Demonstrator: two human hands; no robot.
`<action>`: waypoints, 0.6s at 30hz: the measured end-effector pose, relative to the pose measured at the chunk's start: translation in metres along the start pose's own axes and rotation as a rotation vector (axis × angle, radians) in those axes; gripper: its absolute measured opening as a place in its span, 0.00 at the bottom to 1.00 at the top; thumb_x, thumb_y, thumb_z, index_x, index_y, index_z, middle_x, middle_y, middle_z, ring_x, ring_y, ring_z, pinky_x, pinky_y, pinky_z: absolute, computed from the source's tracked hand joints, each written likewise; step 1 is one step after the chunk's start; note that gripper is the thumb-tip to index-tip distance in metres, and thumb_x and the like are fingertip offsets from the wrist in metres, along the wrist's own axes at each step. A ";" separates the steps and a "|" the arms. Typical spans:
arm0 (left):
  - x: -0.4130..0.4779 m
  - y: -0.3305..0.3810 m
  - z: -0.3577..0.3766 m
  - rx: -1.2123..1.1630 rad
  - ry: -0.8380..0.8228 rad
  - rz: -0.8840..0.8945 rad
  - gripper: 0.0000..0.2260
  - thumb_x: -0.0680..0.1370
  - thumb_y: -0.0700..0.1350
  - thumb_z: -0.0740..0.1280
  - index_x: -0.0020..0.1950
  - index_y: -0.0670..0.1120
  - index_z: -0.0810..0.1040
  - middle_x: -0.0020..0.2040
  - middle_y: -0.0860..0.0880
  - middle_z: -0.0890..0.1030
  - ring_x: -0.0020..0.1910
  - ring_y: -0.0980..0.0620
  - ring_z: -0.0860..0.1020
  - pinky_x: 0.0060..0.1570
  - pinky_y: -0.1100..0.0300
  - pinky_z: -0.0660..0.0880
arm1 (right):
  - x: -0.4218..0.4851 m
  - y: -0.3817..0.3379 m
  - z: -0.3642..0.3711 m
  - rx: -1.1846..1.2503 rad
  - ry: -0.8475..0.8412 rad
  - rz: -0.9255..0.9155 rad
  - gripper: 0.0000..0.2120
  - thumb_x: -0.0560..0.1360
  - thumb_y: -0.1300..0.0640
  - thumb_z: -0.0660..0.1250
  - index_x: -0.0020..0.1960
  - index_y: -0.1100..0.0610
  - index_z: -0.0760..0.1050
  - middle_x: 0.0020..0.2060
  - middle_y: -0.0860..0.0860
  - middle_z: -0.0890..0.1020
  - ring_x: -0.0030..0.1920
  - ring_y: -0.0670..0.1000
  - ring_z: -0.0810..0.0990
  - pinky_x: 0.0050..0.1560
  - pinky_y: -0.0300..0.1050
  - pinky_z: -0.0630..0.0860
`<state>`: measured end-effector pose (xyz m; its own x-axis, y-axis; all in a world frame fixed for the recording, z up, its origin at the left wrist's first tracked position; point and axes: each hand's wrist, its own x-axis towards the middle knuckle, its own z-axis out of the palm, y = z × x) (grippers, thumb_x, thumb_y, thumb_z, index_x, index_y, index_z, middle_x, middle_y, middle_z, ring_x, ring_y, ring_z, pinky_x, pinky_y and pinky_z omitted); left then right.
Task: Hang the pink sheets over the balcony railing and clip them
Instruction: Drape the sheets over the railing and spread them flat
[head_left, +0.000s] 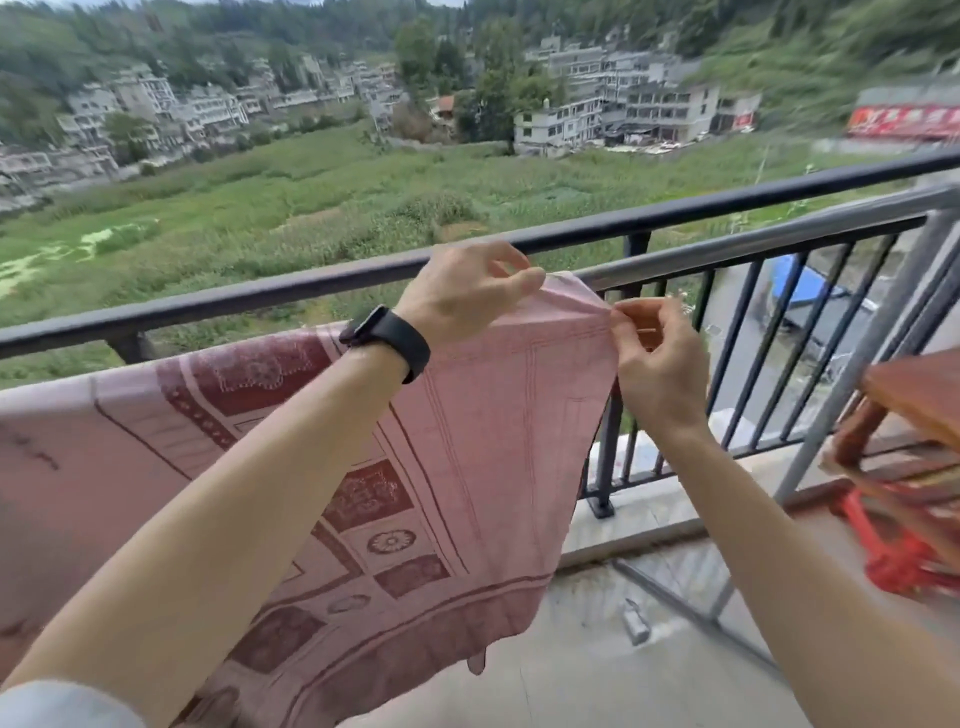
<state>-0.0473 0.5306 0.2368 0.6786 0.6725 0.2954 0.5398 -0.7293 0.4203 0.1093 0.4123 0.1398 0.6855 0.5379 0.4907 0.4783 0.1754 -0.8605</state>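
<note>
A pink sheet (483, 426) with dark red patterned squares hangs over the grey inner rail (737, 248), draped down on my side. My left hand (467, 296), with a black watch on the wrist, pinches the sheet's top right corner on the rail. My right hand (657, 358) is just right of that corner, fingers closed on an orange-brown clip (647, 332) pressed against the fabric edge. The clip is mostly hidden by my fingers. The black balcony railing (260, 299) runs behind the sheet.
Black vertical bars (748, 364) fill the railing to the right. A brown wooden piece of furniture (914, 410) with red parts below stands at the right edge. A small grey object (636, 621) lies on the concrete floor. Fields and buildings lie far below.
</note>
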 end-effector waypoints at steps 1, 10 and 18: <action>0.003 0.003 0.007 0.067 -0.018 -0.023 0.18 0.75 0.65 0.63 0.57 0.56 0.80 0.50 0.56 0.82 0.47 0.55 0.80 0.45 0.57 0.78 | -0.003 0.012 -0.007 -0.007 0.024 0.010 0.02 0.80 0.57 0.67 0.52 0.53 0.77 0.43 0.41 0.80 0.40 0.33 0.78 0.41 0.26 0.72; 0.034 0.058 0.045 0.059 0.130 -0.080 0.17 0.76 0.61 0.66 0.61 0.54 0.78 0.52 0.56 0.82 0.49 0.54 0.79 0.47 0.55 0.78 | -0.012 0.080 -0.058 0.080 -0.450 0.248 0.03 0.79 0.56 0.68 0.52 0.52 0.76 0.43 0.47 0.81 0.41 0.45 0.79 0.40 0.37 0.76; 0.044 0.067 0.060 0.070 0.097 -0.158 0.14 0.75 0.59 0.70 0.53 0.52 0.85 0.45 0.55 0.84 0.46 0.56 0.81 0.47 0.57 0.79 | 0.051 0.051 -0.060 0.115 -0.788 0.232 0.25 0.78 0.38 0.63 0.65 0.57 0.74 0.56 0.50 0.82 0.54 0.47 0.81 0.47 0.41 0.78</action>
<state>0.0482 0.5037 0.2265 0.5335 0.7858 0.3131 0.6714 -0.6185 0.4083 0.2015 0.3998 0.1294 0.1533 0.9835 0.0960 0.2836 0.0493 -0.9577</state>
